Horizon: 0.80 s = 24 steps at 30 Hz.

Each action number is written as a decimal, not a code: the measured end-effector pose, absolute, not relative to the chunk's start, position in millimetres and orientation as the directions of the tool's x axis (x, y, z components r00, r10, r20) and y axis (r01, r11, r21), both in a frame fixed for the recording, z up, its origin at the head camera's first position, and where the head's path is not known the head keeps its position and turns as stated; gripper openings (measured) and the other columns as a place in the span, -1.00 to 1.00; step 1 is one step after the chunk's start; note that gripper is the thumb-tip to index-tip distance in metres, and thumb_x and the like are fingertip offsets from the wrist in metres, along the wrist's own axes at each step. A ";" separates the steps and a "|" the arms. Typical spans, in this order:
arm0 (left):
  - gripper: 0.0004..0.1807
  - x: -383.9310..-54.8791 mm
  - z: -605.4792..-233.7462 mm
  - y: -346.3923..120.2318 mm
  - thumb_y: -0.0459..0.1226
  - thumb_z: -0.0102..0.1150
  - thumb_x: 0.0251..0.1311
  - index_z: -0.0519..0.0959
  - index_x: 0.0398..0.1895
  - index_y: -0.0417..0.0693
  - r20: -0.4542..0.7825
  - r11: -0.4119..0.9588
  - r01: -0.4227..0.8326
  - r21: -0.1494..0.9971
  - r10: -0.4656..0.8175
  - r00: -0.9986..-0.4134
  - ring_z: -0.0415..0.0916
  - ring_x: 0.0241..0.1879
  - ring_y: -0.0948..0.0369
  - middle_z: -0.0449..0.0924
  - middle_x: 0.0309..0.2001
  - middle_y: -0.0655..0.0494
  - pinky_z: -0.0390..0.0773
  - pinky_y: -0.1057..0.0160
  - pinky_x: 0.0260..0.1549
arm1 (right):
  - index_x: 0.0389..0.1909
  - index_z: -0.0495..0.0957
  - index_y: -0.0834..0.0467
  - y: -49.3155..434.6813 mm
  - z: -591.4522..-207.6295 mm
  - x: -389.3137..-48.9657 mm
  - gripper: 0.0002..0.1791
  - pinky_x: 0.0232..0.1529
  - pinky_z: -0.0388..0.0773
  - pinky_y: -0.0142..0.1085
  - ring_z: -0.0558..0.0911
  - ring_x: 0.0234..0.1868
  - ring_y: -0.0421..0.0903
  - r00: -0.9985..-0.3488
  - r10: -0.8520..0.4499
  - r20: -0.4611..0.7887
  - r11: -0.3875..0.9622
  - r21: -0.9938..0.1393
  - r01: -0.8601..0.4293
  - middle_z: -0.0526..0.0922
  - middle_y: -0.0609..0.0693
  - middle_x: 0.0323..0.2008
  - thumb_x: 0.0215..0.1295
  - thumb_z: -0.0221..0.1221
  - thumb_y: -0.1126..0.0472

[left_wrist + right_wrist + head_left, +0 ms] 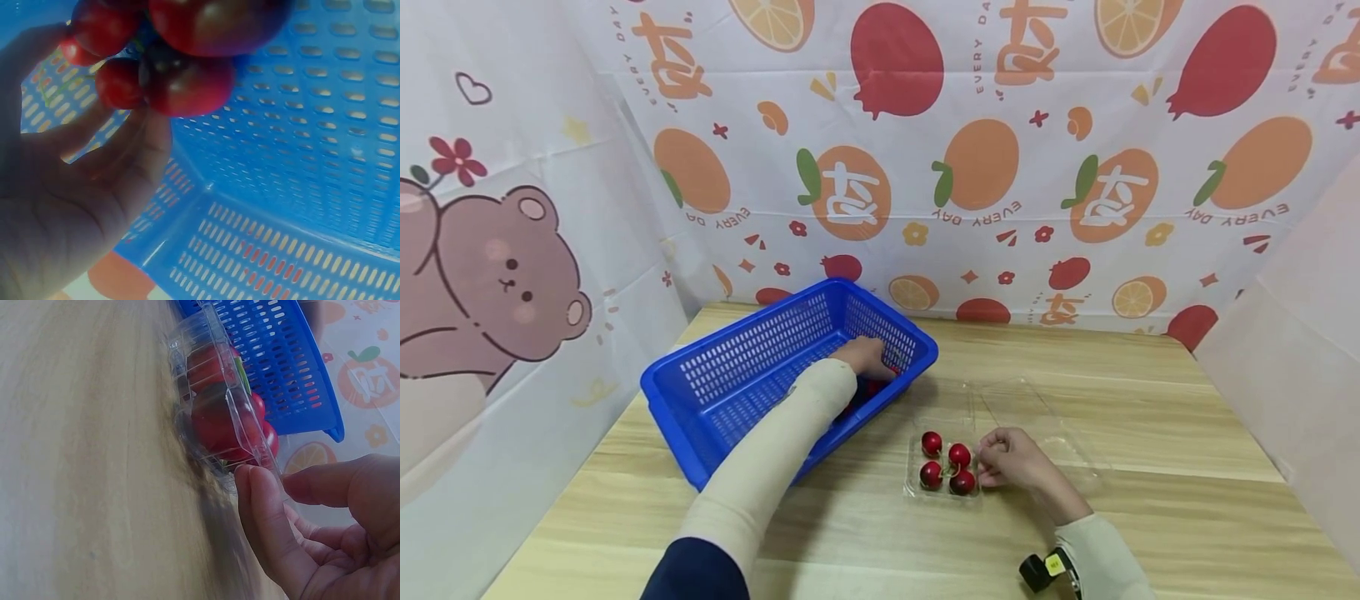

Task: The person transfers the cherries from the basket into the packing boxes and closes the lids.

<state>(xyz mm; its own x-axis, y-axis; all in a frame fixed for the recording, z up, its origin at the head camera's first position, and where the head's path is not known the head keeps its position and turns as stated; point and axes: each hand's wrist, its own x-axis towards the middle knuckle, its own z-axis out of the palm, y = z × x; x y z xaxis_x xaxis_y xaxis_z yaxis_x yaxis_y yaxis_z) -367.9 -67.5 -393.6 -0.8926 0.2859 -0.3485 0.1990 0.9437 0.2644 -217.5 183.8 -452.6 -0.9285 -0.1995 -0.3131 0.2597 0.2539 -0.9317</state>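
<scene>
Shiny dk-red cherries (pixel 931 476) in clear box (pixel 192 334), edge in R hand (pixel 1013 458) pinch; L hand (pixel 865 358) grip unclear

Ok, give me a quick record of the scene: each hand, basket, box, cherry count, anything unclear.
left hand: inside the basket, at the cherries there; firmness of grip unclear
right hand: pinches the box's rim
basket: blue, on the table, left of the box
box: clear plastic, on the table
box cherries: four, two by two
basket cherries: several, partly hidden; no sure count
other plastic: clear, behind and right of the box; lid or separate box, cannot tell
</scene>
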 end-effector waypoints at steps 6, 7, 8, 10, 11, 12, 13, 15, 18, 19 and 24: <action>-0.67 -368.9 -395.7 -68.8 -0.09 0.25 0.17 0.59 -0.14 -0.14 -0.332 0.937 0.190 0.293 0.286 -0.899 0.48 -0.27 0.12 0.58 -0.25 0.00 0.52 0.15 -0.22 | -0.16 0.36 0.50 183.1 -451.9 -216.9 -0.83 -0.42 0.65 -0.30 0.60 -0.55 -0.14 -0.930 -0.191 -0.314 0.250 -0.932 0.264 0.55 0.09 -0.51 0.36 -0.01 0.42; -0.68 -368.7 -395.5 -68.9 -0.10 0.25 0.17 0.59 -0.14 -0.14 -0.331 0.937 0.190 0.294 0.287 -0.899 0.48 -0.26 0.12 0.58 -0.24 0.00 0.52 0.14 -0.21 | -0.16 0.36 0.50 183.1 -451.9 -217.0 -0.83 -0.42 0.65 -0.30 0.60 -0.55 -0.14 -0.930 -0.191 -0.314 0.250 -0.932 0.264 0.55 0.10 -0.51 0.36 -0.01 0.42; -0.67 -368.4 -395.3 -69.1 -0.11 0.25 0.17 0.59 -0.12 -0.14 -0.329 0.936 0.191 0.296 0.288 -0.900 0.48 -0.23 0.12 0.58 -0.21 -0.01 0.52 0.13 -0.18 | -0.16 0.36 0.50 182.9 -451.8 -217.0 -0.83 -0.42 0.65 -0.30 0.60 -0.55 -0.14 -0.930 -0.192 -0.314 0.250 -0.932 0.264 0.55 0.10 -0.51 0.36 -0.01 0.43; -0.65 -368.0 -395.5 -68.9 -0.11 0.26 0.16 0.59 -0.08 -0.13 -0.326 0.936 0.191 0.296 0.287 -0.901 0.49 -0.20 0.11 0.58 -0.19 -0.01 0.52 0.12 -0.15 | -0.16 0.36 0.50 182.9 -451.4 -216.9 -0.84 -0.42 0.64 -0.31 0.60 -0.55 -0.14 -0.929 -0.193 -0.315 0.251 -0.931 0.264 0.55 0.10 -0.51 0.36 -0.02 0.43; -0.63 -368.0 -395.9 -68.7 -0.11 0.27 0.16 0.59 -0.04 -0.14 -0.325 0.937 0.191 0.293 0.285 -0.902 0.49 -0.19 0.10 0.59 -0.17 -0.02 0.52 0.11 -0.12 | -0.16 0.36 0.50 182.8 -451.1 -216.8 -0.84 -0.42 0.64 -0.31 0.60 -0.55 -0.14 -0.929 -0.192 -0.316 0.253 -0.931 0.264 0.55 0.09 -0.51 0.36 -0.02 0.43; -0.61 -368.3 -397.0 -68.6 -0.11 0.27 0.16 0.59 -0.02 -0.13 -0.323 0.938 0.192 0.287 0.283 -0.903 0.50 -0.18 0.10 0.59 -0.16 -0.02 0.53 0.11 -0.11 | -0.16 0.36 0.50 182.7 -450.9 -216.8 -0.84 -0.43 0.64 -0.31 0.60 -0.55 -0.14 -0.929 -0.193 -0.316 0.253 -0.931 0.264 0.55 0.09 -0.51 0.36 -0.02 0.43; -0.61 -368.7 -397.8 -68.5 -0.11 0.28 0.15 0.59 -0.01 -0.13 -0.322 0.940 0.193 0.283 0.282 -0.904 0.50 -0.18 0.10 0.60 -0.17 -0.01 0.53 0.11 -0.11 | -0.16 0.36 0.50 182.8 -451.0 -216.9 -0.84 -0.43 0.64 -0.31 0.60 -0.55 -0.14 -0.928 -0.194 -0.317 0.255 -0.930 0.264 0.55 0.09 -0.51 0.36 -0.02 0.43; -0.60 -369.8 -399.7 -68.5 -0.10 0.29 0.14 0.59 -0.01 -0.12 -0.316 0.942 0.195 0.272 0.279 -0.907 0.50 -0.20 0.11 0.59 -0.19 0.00 0.52 0.12 -0.13 | -0.15 0.35 0.50 182.8 -450.9 -217.1 -0.83 -0.43 0.64 -0.30 0.60 -0.55 -0.14 -0.928 -0.198 -0.317 0.257 -0.930 0.263 0.55 0.09 -0.51 0.37 -0.02 0.42; -0.64 -371.8 -400.4 -69.2 -0.12 0.32 0.10 0.61 -0.10 -0.12 -0.309 0.943 0.194 0.269 0.275 -0.910 0.50 -0.24 0.11 0.59 -0.23 0.00 0.53 0.12 -0.20 | -0.14 0.35 0.51 183.6 -451.5 -217.7 -0.81 -0.43 0.64 -0.30 0.61 -0.55 -0.14 -0.926 -0.206 -0.316 0.260 -0.930 0.260 0.55 0.09 -0.50 0.38 -0.01 0.40; -0.66 -372.4 -400.3 -69.5 -0.12 0.33 0.09 0.61 -0.13 -0.13 -0.308 0.942 0.191 0.275 0.274 -0.911 0.50 -0.25 0.11 0.59 -0.25 0.00 0.53 0.13 -0.22 | -0.14 0.34 0.51 183.9 -451.8 -217.9 -0.80 -0.43 0.64 -0.30 0.61 -0.55 -0.14 -0.926 -0.208 -0.316 0.262 -0.930 0.258 0.55 0.09 -0.50 0.38 -0.01 0.40; -0.68 -376.6 -400.1 -70.3 -0.14 0.37 0.04 0.58 -0.24 -0.15 -0.311 0.937 0.183 0.298 0.277 -0.909 0.49 -0.31 0.10 0.57 -0.31 -0.01 0.53 0.16 -0.31 | -0.12 0.34 0.52 184.9 -452.0 -218.6 -0.78 -0.43 0.64 -0.30 0.61 -0.55 -0.13 -0.925 -0.213 -0.314 0.259 -0.931 0.256 0.55 0.09 -0.50 0.40 0.00 0.37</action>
<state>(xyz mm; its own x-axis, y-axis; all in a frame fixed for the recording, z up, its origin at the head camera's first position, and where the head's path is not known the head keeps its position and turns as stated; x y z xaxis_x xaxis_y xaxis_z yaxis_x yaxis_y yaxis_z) -376.6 -70.3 -400.1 -0.9090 0.2772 -0.3111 0.1835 0.9367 0.2984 -218.6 184.9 -452.0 -0.9254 -0.2126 -0.3137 0.2562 0.2590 -0.9313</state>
